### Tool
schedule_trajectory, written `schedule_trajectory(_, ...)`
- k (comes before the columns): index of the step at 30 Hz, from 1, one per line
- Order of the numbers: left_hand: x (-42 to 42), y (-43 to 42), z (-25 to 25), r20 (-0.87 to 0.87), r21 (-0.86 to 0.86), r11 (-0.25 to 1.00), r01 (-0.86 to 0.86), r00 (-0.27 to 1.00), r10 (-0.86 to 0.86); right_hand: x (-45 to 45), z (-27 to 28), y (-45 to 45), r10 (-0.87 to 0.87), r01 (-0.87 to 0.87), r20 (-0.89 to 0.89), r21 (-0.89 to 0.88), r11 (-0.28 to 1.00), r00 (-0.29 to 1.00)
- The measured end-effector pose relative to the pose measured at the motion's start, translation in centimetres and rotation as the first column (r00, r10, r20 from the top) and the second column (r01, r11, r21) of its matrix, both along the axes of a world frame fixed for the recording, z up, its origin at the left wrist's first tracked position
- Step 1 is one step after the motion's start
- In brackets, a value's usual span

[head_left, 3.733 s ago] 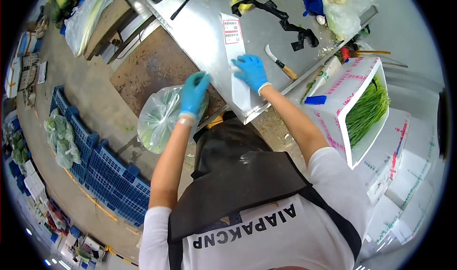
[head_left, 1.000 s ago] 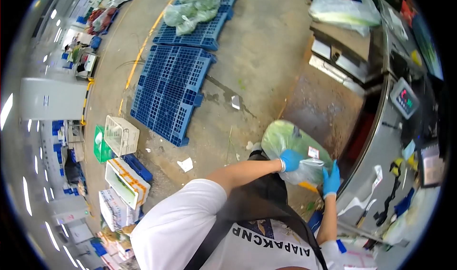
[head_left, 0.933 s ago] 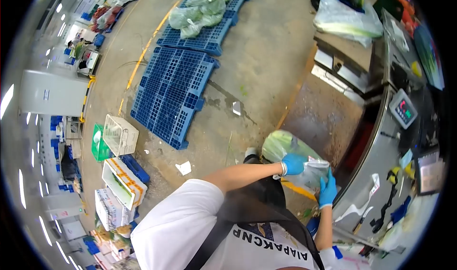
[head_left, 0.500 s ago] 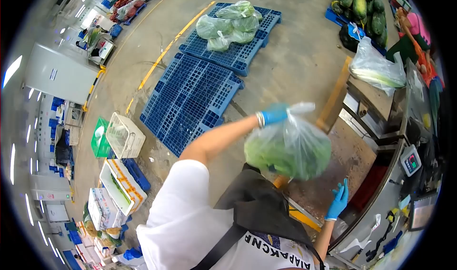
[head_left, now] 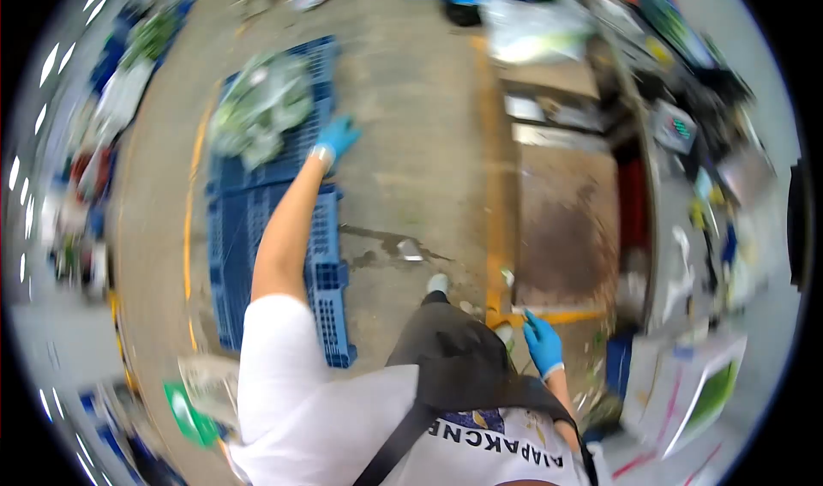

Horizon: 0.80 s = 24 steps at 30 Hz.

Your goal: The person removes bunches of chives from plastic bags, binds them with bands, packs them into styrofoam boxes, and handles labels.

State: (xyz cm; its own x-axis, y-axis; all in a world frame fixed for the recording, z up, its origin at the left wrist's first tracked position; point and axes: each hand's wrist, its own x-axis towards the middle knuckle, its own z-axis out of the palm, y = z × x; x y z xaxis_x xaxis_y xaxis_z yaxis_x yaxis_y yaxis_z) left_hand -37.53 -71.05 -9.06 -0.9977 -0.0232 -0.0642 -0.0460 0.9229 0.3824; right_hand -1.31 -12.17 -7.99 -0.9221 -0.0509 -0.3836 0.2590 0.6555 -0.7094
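My left hand [head_left: 339,136], in a blue glove, is stretched out beside the far blue pallet [head_left: 321,66]. Its fingers look apart, with nothing visible in them. Just left of it, clear bags of green vegetables [head_left: 266,105] lie bunched on that pallet, blurred. My right hand [head_left: 543,345], gloved in blue too, hangs low near the front edge of the brown board [head_left: 566,229]. Its thumb and fingers are apart and hold nothing visible. The near blue pallet [head_left: 274,272] lies beneath and beside my left forearm.
On the right runs a metal table [head_left: 669,195] with a scale [head_left: 675,128] and a black strip. A white foam box [head_left: 686,392] stands at lower right. A large clear bag [head_left: 536,27] sits beyond the board. A green basket [head_left: 190,413] and pale crate [head_left: 210,387] are lower left.
My left hand has swung outward toward the pallet and no longer holds the vegetable bag by its neck. The view has turned, and my right hand is lower, in front of the brown board.
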Motion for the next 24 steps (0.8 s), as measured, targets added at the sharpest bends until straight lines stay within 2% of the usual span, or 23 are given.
schedule_trajectory(1, 2.7, 3.8, -3.8, 0.063, 0.086, 0.992, 0.088, 0.994, -0.094, 1.1, -0.2, 0.2, 0.029, -0.028, -0.038, 0.031, 0.999, 0.999)
schedule_trajectory(2, 5.2, 7.6, -7.4, 0.200, 0.145, 0.969, 0.199, 0.954, -0.226, 2.5, -1.6, 1.2, 0.062, -0.060, -0.030, 0.072, 0.996, 0.998)
schedule_trajectory(3, 8.0, 12.0, -10.1, 0.388, 0.159, 0.947, 0.281, 0.864, -0.321, 2.9, 0.5, 1.2, 0.062, -0.069, 0.082, 0.089, 0.994, 0.995)
schedule_trajectory(4, 11.3, 15.6, -14.7, 0.371, 0.309, 0.899, 0.312, 0.831, -0.416, 5.0, -1.4, 2.5, 0.087, -0.081, -0.047, 0.133, 0.988, 0.995)
schedule_trajectory(5, 14.7, 20.7, -14.9, 0.456, 0.352, 0.879, 0.321, 0.761, -0.460, 6.7, -1.3, 3.5, 0.031, -0.027, -0.034, 0.125, 0.992, 0.999)
schedule_trajectory(6, 18.1, 25.5, -15.9, 0.495, 0.478, 0.838, 0.263, 0.707, -0.505, 8.7, -1.1, 4.8, -0.014, 0.021, -0.055, 0.123, 0.992, 0.998)
schedule_trajectory(8, 24.4, 35.0, -15.3, 0.505, 0.617, 0.729, 0.297, 0.561, -0.656, 14.1, -1.7, 7.8, -0.107, 0.119, -0.080, 0.164, 0.979, 0.991)
schedule_trajectory(10, 29.9, 43.8, -13.2, 0.391, 0.706, 0.586, 0.398, 0.470, -0.791, 19.1, -3.0, 10.8, -0.186, 0.200, -0.082, 0.241, 0.950, 0.979)
schedule_trajectory(11, 32.1, 47.7, -11.9, 0.363, 0.704, 0.542, 0.458, 0.424, -0.830, 20.9, -1.5, 11.9, -0.284, 0.273, -0.005, 0.286, 0.918, 0.959)
schedule_trajectory(14, 37.8, 58.2, -8.9, 0.294, 0.676, 0.412, 0.610, 0.289, -0.911, 26.9, 1.3, 16.5, -0.379, 0.332, 0.276, 0.203, 0.921, 0.883)
schedule_trajectory(15, 39.3, 61.2, -8.3, 0.287, 0.657, 0.378, 0.653, 0.247, -0.926, 29.6, -0.9, 17.8, -0.467, 0.420, 0.149, 0.262, 0.869, 0.872)
schedule_trajectory(16, 40.9, 63.5, -7.9, 0.285, 0.633, 0.349, 0.691, 0.210, -0.935, 32.6, -3.3, 19.5, -0.525, 0.528, -0.090, 0.266, 0.806, 0.846)
schedule_trajectory(18, 43.9, 67.6, -6.5, 0.275, 0.621, 0.275, 0.734, 0.124, -0.953, 37.2, -5.1, 20.3, -0.556, 0.719, -0.520, 0.180, 0.671, 0.649)
schedule_trajectory(21, 46.7, 72.0, -6.9, 0.249, 0.571, 0.125, 0.811, -0.026, -0.968, 43.1, -4.5, 23.1, -0.779, 0.821, -0.262, 0.199, 0.535, 0.570)
schedule_trajectory(22, 47.6, 73.5, -6.4, 0.243, 0.556, 0.092, 0.826, -0.056, -0.968, 44.4, -4.0, 23.7, -0.848, 0.861, -0.154, 0.142, 0.489, 0.507)
schedule_trajectory(24, 49.1, 75.7, -4.0, 0.278, 0.571, 0.141, 0.809, -0.029, -0.960, 46.4, -3.3, 26.1, -0.929, 0.928, 0.056, 0.061, 0.368, 0.365)
